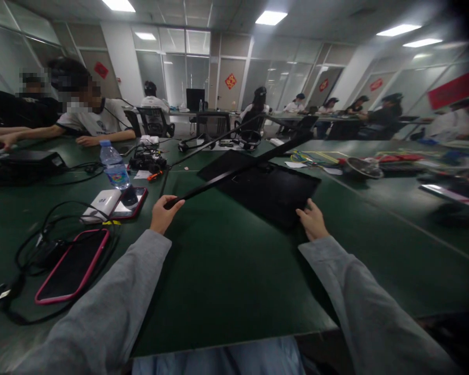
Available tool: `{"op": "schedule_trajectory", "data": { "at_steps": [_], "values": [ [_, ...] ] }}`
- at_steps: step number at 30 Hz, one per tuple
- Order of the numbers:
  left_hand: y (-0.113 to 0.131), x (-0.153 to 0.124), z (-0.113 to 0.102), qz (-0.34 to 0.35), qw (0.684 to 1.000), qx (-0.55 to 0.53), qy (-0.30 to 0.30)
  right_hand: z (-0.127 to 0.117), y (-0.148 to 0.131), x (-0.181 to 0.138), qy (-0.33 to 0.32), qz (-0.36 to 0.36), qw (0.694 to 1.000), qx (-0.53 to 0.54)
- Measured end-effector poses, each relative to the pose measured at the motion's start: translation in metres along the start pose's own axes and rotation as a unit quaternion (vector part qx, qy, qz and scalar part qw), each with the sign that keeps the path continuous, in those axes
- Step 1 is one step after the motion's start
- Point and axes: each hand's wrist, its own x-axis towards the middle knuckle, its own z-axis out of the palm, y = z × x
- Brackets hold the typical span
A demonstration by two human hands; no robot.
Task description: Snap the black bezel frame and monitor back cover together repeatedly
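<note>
A black flat panel, like a monitor shell or laptop in two parts, lies on the green table (234, 281). Its lower part (266, 190) rests flat. Its thin upper part (242, 166) is tilted up edge-on, running from near left to far right. My left hand (162, 213) is closed on the near corner of that raised part. My right hand (311, 221) presses its fingers on the near right corner of the flat part. Both arms wear grey sleeves.
To the left lie a pink-cased phone (72, 265), black cables (42, 245), a white power bank (101, 204), a second phone (131, 203) and a water bottle (114, 165). People sit along the far left side and at desks behind. Tools and coloured parts (359, 164) lie at the right.
</note>
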Motion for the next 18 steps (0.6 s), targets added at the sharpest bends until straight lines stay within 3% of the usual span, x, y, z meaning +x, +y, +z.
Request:
{"op": "schedule_trajectory", "data": {
  "at_steps": [3,6,11,16,18],
  "values": [
    [-0.001,-0.001,-0.001,0.035,0.998,0.041,0.012,0.011,-0.007,0.009,-0.072,0.090,0.992,0.055],
    [0.004,-0.004,-0.002,0.069,0.994,0.085,0.007,0.024,-0.011,0.025,-0.117,0.079,0.987,0.081],
    [0.016,-0.007,-0.003,0.103,0.977,0.186,-0.013,0.026,-0.011,0.044,0.007,0.027,0.995,0.094],
    [0.017,-0.009,-0.001,0.147,0.955,0.252,-0.049,0.001,-0.019,0.045,-0.135,0.065,0.977,0.153],
    [0.016,-0.009,0.000,0.160,0.949,0.264,-0.064,-0.002,-0.022,0.045,-0.147,0.041,0.981,0.115]
  ]
}}
